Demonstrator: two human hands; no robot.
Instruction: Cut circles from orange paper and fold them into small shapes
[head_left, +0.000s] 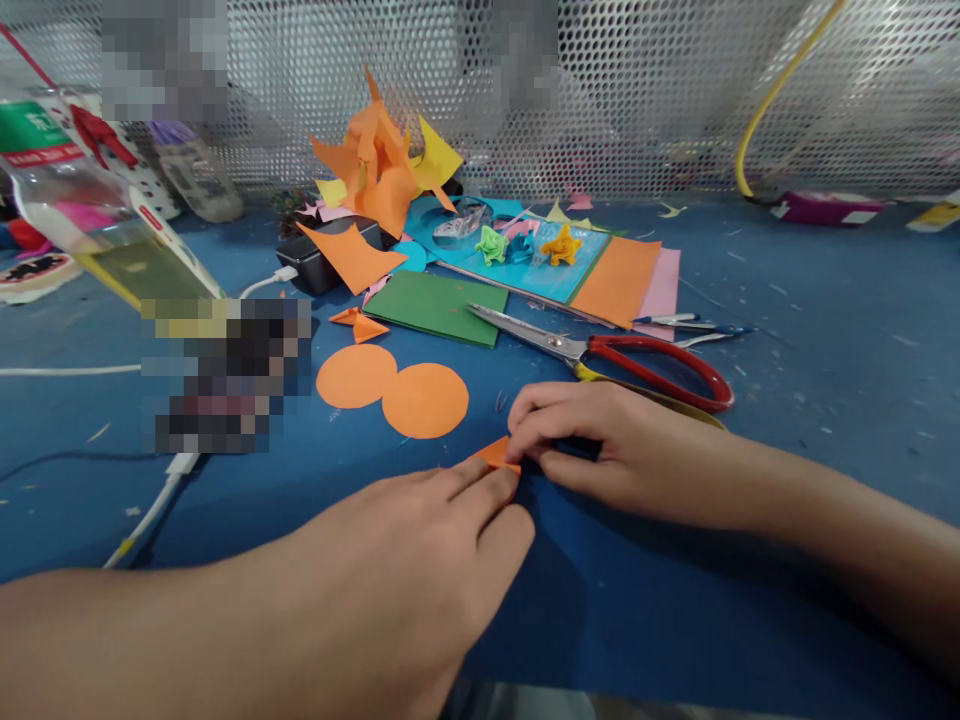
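Observation:
A small folded piece of orange paper (498,455) lies on the blue table, mostly hidden under my fingers. My left hand (442,550) presses its fingertips onto the paper from the near side. At the paper's right end, my right hand (581,440) pinches the edge between thumb and fingers. Just beyond my hands lie two orange paper circles (425,401), one slightly overlapping the other. Behind them rest small folded orange pieces (360,325). Red-handled scissors (559,345) lie beyond my right hand, their blades partly open over a green paper stack (442,308).
Orange paper scraps (375,160) are heaped at the back, near blue, orange and pink sheets (619,280) with small folded paper shapes (562,245). At left stand a plastic bottle (105,220), a blurred dark device (232,380) and a white cable (161,500). A perforated metal panel (637,110) rises behind.

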